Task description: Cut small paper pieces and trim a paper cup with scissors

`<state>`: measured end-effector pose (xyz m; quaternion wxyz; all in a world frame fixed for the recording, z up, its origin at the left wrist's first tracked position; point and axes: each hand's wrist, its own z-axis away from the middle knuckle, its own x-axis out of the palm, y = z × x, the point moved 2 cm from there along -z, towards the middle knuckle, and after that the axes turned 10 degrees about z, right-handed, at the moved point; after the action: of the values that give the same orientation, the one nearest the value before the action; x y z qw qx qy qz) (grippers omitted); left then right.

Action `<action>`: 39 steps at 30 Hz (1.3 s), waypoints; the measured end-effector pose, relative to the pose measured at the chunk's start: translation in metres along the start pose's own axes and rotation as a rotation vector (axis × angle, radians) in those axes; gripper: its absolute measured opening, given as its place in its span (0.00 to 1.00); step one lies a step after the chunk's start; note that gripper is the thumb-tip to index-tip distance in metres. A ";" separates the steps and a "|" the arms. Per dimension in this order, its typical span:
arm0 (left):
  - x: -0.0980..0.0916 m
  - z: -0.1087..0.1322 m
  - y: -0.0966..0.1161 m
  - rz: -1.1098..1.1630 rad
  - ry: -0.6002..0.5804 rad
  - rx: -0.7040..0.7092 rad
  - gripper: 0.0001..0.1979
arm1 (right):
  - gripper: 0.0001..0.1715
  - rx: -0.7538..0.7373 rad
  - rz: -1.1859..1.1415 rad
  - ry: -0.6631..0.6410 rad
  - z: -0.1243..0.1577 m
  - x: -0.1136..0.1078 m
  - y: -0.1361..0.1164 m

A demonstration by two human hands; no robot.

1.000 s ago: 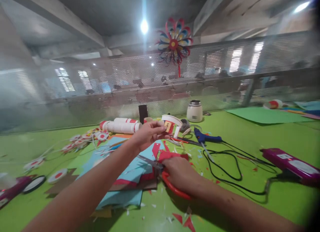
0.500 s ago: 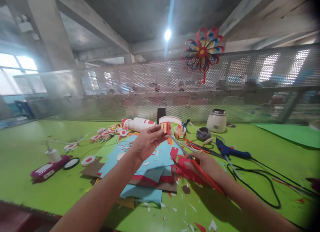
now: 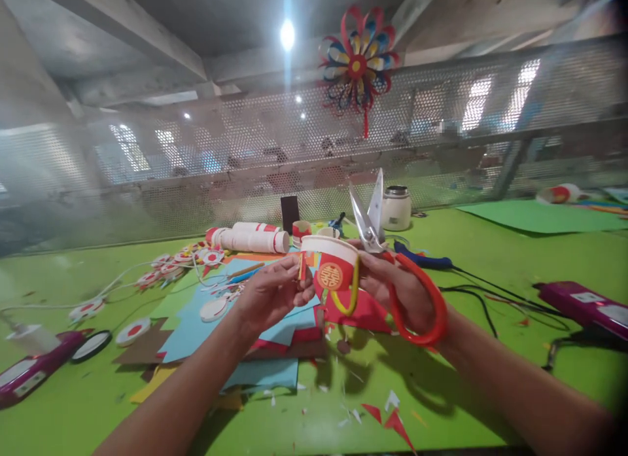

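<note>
My right hand [image 3: 387,282] has the red-handled scissors [image 3: 375,227] hooked on it, their blades spread and pointing up. Its fingers also grip the right side of a red and white paper cup [image 3: 338,263]. That cup carries a round yellow emblem, and a curved yellow strip [image 3: 350,303] hangs from its lower side. At the cup's left edge, my left hand [image 3: 277,286] is closed, pinching a small red and yellow piece [image 3: 302,267]. Whether this piece is joined to the cup, I cannot tell.
Coloured paper sheets [image 3: 191,338] lie beneath my left forearm. Stacked paper cups [image 3: 250,239], a blue glue gun [image 3: 422,256] and a pale jar [image 3: 396,210] stand or lie farther back. Cables run on the right. Scraps [image 3: 392,400] litter the near table. A paper flower [image 3: 356,67] hangs above.
My right hand has risen from the table to the cup with the scissors, whose blades now point up. The cup has turned its emblem toward me. The view has swung right.
</note>
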<state>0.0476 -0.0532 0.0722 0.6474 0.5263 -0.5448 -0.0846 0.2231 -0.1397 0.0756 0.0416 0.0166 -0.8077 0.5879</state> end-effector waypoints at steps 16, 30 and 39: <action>-0.009 -0.006 -0.012 -0.384 0.252 -0.093 0.07 | 0.22 -0.033 -0.024 0.167 0.007 -0.005 0.001; 0.039 0.016 -0.030 -0.236 0.206 -0.187 0.10 | 0.17 -0.143 0.290 0.102 0.007 -0.005 0.002; 0.031 0.013 -0.010 -0.056 0.360 0.133 0.07 | 0.16 -0.170 0.634 0.187 0.008 0.001 -0.009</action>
<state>0.0538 -0.0868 0.0815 0.6956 0.5896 -0.4096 0.0294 0.2228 -0.1497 0.0820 -0.0679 -0.2930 -0.8114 0.5011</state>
